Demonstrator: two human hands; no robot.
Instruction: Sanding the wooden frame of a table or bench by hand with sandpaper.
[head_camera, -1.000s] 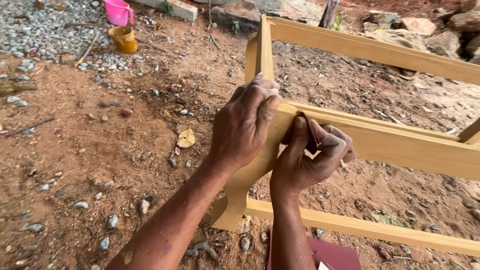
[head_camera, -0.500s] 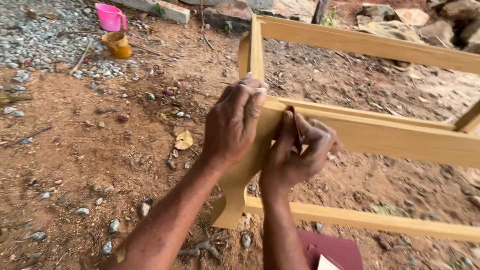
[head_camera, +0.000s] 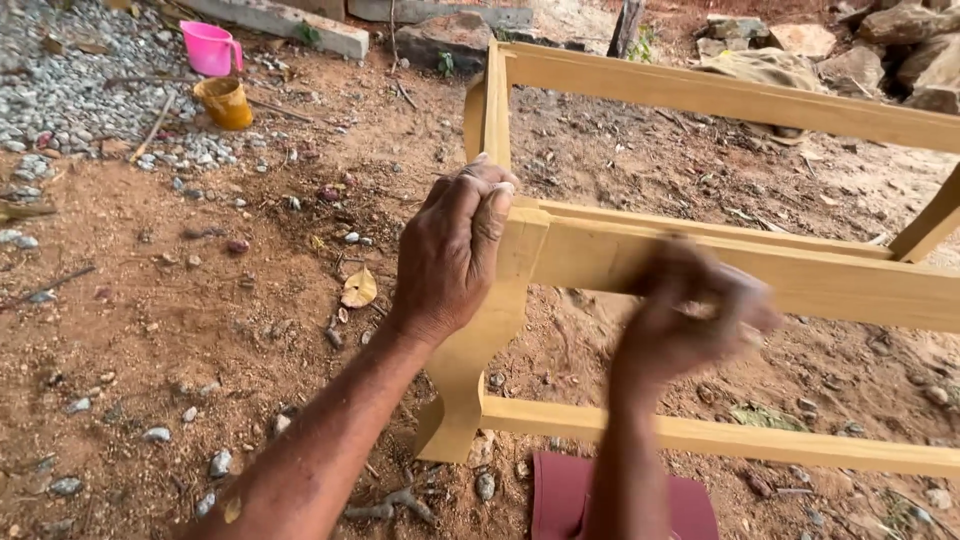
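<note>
A bare yellow wooden furniture frame lies on its side on the dirt ground. My left hand grips the top of its curved leg at the corner. My right hand is blurred with motion against the face of the near upper rail, some way right of the corner. In the earlier frames it held a folded dark red sandpaper piece; now the blur hides it.
A dark red sandpaper sheet lies on the ground under the frame by my arm. A pink jug and a yellow cup stand far left on gravel. Rocks and a concrete block line the back.
My right hand slid right along the rail, away from the corner, and is now motion-blurred. My left hand kept its grip on the leg. The view drifted slightly.
</note>
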